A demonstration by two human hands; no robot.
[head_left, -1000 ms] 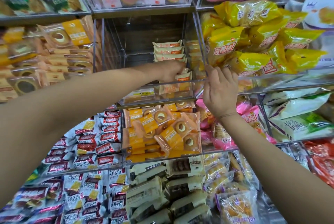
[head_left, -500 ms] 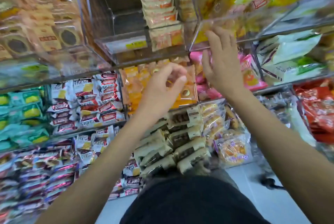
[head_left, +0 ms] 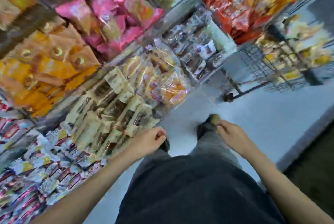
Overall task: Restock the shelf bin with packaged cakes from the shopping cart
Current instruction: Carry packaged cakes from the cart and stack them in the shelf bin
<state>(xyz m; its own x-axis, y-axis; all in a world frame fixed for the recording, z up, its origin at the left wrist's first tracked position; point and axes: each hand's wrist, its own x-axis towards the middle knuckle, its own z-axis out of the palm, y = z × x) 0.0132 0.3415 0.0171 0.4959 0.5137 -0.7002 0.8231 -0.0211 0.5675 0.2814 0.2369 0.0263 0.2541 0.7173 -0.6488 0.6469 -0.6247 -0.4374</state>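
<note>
both hands dropped, left hand (head_left: 147, 142), right hand (head_left: 232, 136); shopping cart (head_left: 262, 64) well ahead.

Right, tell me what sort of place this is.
Most likely a shop's snack aisle: tiered shelf bins packed with wrapped snacks, such as pink packets, and a wire shopping cart on the floor beside them.

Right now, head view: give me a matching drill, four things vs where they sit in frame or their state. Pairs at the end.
Things:
1. left hand
2. shopping cart
3. pink packets
4. red packets

Place or state:
A. wire frame on the floor, right of the shelves
B. upper shelf bin, just left of the cart
C. lowered, fingers loosely curled, holding nothing
D. upper shelf bin, above the orange ring-cake packets

Pairs: 1-C, 2-A, 3-D, 4-B
</note>
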